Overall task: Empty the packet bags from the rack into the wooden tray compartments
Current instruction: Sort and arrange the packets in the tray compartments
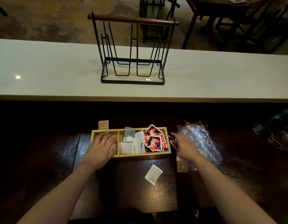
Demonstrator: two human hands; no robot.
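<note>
Dark table (43, 159): left grip (98, 150) flat in tray (140, 155), right grip (183, 148) blurred, state unclear.

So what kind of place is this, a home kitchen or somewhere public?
Probably a café or restaurant. A long pale counter faces dining tables and chairs on the floor beyond, and the wooden tray holds sorted single-serve packets, as at a condiment station.

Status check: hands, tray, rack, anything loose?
Left hand open in tray's left compartment. Right hand blurred, beside tray by red packet. Rack empty. White packet loose on table.
</note>
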